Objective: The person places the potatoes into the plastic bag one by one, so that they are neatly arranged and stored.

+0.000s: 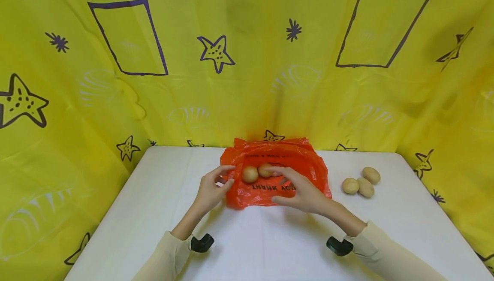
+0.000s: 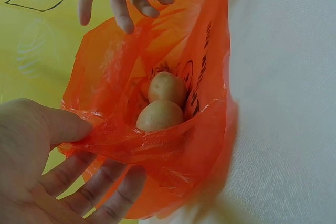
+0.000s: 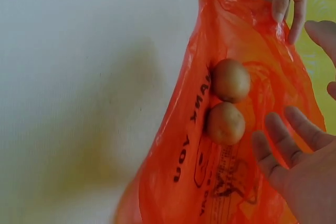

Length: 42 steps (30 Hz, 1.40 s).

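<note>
A red plastic bag (image 1: 308,161) with black printed lettering lies on its side on the table, its mouth facing me. Two brown potatoes, one on the left (image 1: 249,174) and one on the right (image 1: 265,170), sit side by side in it. My left hand (image 1: 214,186) pinches the left edge of the bag's mouth, thumb on one side of the plastic and fingers on the other. Over the right part of the bag hovers my right hand (image 1: 305,191), its fingers spread and holding nothing. In the right wrist view its fingers (image 3: 283,140) are apart from the potatoes.
Three more potatoes (image 1: 362,185) lie clustered on the white table (image 1: 247,246), right of the bag. A yellow curtain (image 1: 254,92) with starfish drawings hangs behind the table and along both sides.
</note>
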Tool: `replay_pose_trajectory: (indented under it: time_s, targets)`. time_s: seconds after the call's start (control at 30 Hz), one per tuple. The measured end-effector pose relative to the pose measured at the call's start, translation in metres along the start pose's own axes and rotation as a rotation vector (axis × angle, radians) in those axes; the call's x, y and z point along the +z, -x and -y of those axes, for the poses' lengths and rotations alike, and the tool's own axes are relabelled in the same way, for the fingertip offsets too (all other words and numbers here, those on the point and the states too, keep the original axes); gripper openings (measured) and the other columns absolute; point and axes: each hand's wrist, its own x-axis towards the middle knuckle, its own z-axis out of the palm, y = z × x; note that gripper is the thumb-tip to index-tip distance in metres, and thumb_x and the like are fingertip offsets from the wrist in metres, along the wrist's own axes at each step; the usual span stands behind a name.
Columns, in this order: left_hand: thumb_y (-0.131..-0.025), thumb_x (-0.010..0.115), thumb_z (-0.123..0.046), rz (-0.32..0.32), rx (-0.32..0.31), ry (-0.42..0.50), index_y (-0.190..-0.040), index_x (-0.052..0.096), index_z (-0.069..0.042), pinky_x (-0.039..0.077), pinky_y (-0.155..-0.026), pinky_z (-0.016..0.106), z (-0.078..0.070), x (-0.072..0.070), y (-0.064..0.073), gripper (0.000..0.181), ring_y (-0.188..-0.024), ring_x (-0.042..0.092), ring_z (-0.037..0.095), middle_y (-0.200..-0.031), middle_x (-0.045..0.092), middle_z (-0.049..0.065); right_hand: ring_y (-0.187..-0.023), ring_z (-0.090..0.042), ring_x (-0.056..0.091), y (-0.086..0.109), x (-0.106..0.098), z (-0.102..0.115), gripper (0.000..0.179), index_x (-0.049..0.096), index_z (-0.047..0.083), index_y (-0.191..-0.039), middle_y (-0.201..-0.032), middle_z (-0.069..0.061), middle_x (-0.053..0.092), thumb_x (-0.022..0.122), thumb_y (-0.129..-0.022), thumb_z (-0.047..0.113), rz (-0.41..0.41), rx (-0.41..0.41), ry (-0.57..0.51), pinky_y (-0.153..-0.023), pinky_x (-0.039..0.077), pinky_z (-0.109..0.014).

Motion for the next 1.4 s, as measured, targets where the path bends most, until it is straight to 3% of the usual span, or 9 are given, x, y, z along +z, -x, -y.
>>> replay_pose_trajectory:
  time_s: [0.27, 0.53, 0.9, 1.07, 1.4]
  targets:
    - [-0.092, 0.072, 0.002, 0.0, -0.001, -0.003, -0.125, 0.071, -0.011, 0.056, -0.063, 0.023, -0.002, -0.001, 0.001, 0.036, -0.078, 0.065, 0.022, -0.102, 0.071, 0.008, -0.1, -0.012, 0.061, 0.009, -0.013, 0.001, 0.078, 0.049, 0.024, -0.15, -0.136, 0.006, 0.058, 0.088, -0.083, 0.031, -0.062, -0.044, 0.088, -0.086, 0.055, -0.04]
    - [-0.092, 0.072, 0.001, 0.005, -0.02, -0.003, -0.126, 0.071, -0.012, 0.056, -0.063, 0.023, -0.001, -0.001, 0.001, 0.036, -0.079, 0.064, 0.022, -0.105, 0.071, 0.009, -0.106, -0.012, 0.061, 0.017, -0.03, 0.001, 0.078, 0.051, 0.021, -0.149, -0.139, 0.002, 0.058, 0.089, -0.081, 0.026, -0.118, -0.081, 0.125, -0.089, 0.054, -0.035]
    - [-0.093, 0.071, 0.002, -0.001, 0.007, 0.022, -0.125, 0.071, -0.011, 0.055, -0.063, 0.022, 0.001, -0.003, 0.001, 0.034, -0.078, 0.066, 0.022, -0.105, 0.072, 0.009, -0.107, -0.019, 0.062, 0.035, -0.057, -0.01, 0.077, 0.053, 0.014, -0.147, -0.135, -0.002, 0.061, 0.089, -0.079, 0.016, -0.218, -0.01, 0.207, -0.086, 0.054, -0.038]
    - [-0.093, 0.071, 0.001, -0.007, 0.021, 0.028, -0.124, 0.071, -0.01, 0.055, -0.062, 0.022, 0.001, -0.003, 0.002, 0.033, -0.078, 0.066, 0.022, -0.105, 0.072, 0.009, -0.107, -0.022, 0.061, 0.044, -0.071, -0.016, 0.075, 0.054, 0.009, -0.145, -0.132, -0.008, 0.063, 0.088, -0.079, 0.011, -0.267, 0.024, 0.23, -0.085, 0.052, -0.028]
    - [-0.092, 0.072, 0.001, -0.01, 0.036, -0.001, -0.123, 0.072, -0.011, 0.056, -0.067, 0.022, 0.002, -0.001, 0.0, 0.033, -0.077, 0.067, 0.022, -0.103, 0.073, 0.009, -0.105, -0.012, 0.058, 0.063, -0.095, -0.029, 0.072, 0.056, 0.01, -0.144, -0.127, -0.004, 0.063, 0.086, -0.079, 0.004, -0.371, 0.088, 0.266, -0.084, 0.047, -0.015]
